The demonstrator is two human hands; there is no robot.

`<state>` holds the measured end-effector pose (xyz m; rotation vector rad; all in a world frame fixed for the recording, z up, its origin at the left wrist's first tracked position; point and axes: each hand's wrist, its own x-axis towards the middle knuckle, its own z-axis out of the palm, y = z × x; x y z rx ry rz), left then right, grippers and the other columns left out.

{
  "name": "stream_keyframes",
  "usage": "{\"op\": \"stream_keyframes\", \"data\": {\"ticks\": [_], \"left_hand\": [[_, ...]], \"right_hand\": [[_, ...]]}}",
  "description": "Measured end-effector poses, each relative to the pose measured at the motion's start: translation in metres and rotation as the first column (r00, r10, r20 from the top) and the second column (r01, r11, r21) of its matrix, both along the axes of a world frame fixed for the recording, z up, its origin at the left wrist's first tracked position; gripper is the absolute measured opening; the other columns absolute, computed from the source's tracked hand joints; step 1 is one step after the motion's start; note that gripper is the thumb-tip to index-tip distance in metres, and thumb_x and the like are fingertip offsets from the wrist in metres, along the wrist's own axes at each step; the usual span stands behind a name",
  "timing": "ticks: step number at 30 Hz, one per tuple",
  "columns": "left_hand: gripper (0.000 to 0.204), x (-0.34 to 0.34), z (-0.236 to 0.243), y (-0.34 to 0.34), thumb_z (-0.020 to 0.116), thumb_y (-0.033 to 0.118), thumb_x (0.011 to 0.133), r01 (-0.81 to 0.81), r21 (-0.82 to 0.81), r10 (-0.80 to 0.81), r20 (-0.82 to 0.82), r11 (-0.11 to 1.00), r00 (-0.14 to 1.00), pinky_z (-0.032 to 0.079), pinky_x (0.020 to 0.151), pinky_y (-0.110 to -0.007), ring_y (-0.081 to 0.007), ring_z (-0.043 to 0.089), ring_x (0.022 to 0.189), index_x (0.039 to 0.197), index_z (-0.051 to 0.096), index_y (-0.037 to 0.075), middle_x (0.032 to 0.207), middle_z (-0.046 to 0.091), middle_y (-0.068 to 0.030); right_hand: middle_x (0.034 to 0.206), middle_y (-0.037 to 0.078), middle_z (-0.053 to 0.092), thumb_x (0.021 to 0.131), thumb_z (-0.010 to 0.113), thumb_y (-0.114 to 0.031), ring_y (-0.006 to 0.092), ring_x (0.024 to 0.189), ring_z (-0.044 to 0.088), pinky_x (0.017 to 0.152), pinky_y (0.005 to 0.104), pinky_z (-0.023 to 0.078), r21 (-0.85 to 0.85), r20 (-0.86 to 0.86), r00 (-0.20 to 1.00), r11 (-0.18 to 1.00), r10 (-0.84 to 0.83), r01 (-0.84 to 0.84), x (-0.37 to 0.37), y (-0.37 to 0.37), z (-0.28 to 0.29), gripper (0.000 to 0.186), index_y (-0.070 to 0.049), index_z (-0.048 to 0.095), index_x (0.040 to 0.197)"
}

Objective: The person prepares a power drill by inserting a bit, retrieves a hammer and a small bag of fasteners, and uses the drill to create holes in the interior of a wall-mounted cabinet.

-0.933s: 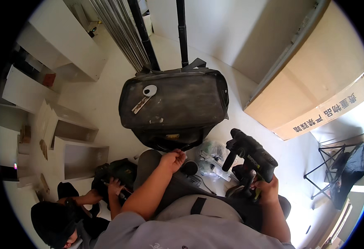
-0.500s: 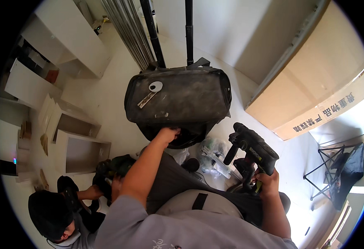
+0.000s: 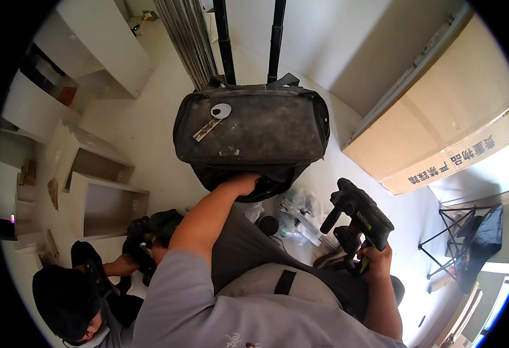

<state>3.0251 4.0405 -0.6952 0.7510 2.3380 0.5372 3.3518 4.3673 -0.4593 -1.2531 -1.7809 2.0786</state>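
Note:
A dusty black tool bag point(image 3: 260, 130) with a tall pull handle stands in front of me. My left hand point(image 3: 245, 184) reaches into the opening on its near side, and the fingers are hidden inside. On the bag's top lie a white roll of tape point(image 3: 220, 111) and a short flat strip point(image 3: 207, 130). At my right, my right hand point(image 3: 376, 258) is closed round the grip of a black cordless hammer drill point(image 3: 363, 213), held over my right leg with its front end pointing away from me.
Clear plastic bags of parts point(image 3: 301, 211) lie on the floor between bag and drill. A large cardboard box point(image 3: 440, 116) leans at the right, near a folding chair point(image 3: 469, 243). A co-worker in a black cap point(image 3: 66, 301) crouches at lower left, beside open white cabinets point(image 3: 112, 206).
My left hand has gone deeper into the bag's opening, shifting right. The drill stays in my right hand, and the whole view has shifted slightly.

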Motion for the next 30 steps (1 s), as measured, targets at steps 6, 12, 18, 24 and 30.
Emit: {"op": "stream_keyframes", "data": {"ticks": [6,12,18,24,30], "left_hand": [[0.038,-0.017,-0.081,0.024,0.049,0.028,0.101,0.002,0.064,0.023,-0.388,0.998,0.921,0.045,0.103,-0.047,-0.0401,0.058,0.123,0.130,0.065,0.009,0.134,0.061,-0.0214],[0.038,-0.023,-0.079,0.049,0.049,0.029,0.101,0.015,-0.075,-0.023,-0.096,0.997,0.995,0.045,0.103,-0.047,-0.0399,0.058,0.124,0.130,0.065,0.009,0.134,0.061,-0.0214],[0.039,-0.031,-0.079,0.052,0.049,0.030,0.101,-0.004,-0.160,-0.001,-0.030,0.987,1.000,0.045,0.103,-0.047,-0.0397,0.058,0.124,0.129,0.065,0.009,0.135,0.061,-0.0215],[0.039,-0.030,-0.079,0.052,0.050,0.031,0.102,-0.030,-0.214,0.032,0.003,0.976,0.999,0.045,0.102,-0.047,-0.0395,0.058,0.124,0.129,0.066,0.008,0.135,0.061,-0.0215],[0.039,-0.032,-0.084,0.054,0.050,0.032,0.102,-0.029,-0.246,0.040,0.039,0.969,0.998,0.045,0.102,-0.047,-0.0393,0.058,0.124,0.128,0.066,0.008,0.135,0.061,-0.0215]], "right_hand": [[0.079,0.013,0.062,0.065,0.060,0.000,0.0234,0.060,0.062,0.057,0.0337,0.051,-0.018,0.058,0.998,1.000,-0.010,0.011,0.008,-0.005,-0.001,0.040,0.008,0.060,0.105],[0.078,0.013,0.064,0.066,0.061,0.001,0.0224,0.060,0.062,0.056,0.0326,0.051,-0.003,0.149,0.988,0.999,-0.046,0.047,0.027,-0.004,-0.010,0.038,0.007,0.061,0.103],[0.077,0.012,0.064,0.066,0.061,0.001,0.0212,0.060,0.062,0.056,0.0315,0.050,-0.049,0.115,0.991,0.996,-0.067,0.073,0.033,-0.001,-0.012,0.037,0.006,0.061,0.103],[0.077,0.012,0.064,0.065,0.062,-0.001,0.0210,0.060,0.061,0.056,0.0314,0.050,-0.093,0.080,0.995,0.994,-0.054,0.061,0.029,0.002,-0.007,0.038,0.006,0.060,0.102],[0.079,0.012,0.064,0.065,0.062,0.000,0.0208,0.063,0.062,0.061,0.0321,0.051,-0.059,0.130,0.990,0.996,-0.053,0.061,0.023,-0.003,-0.003,0.041,0.006,0.060,0.105]]}}
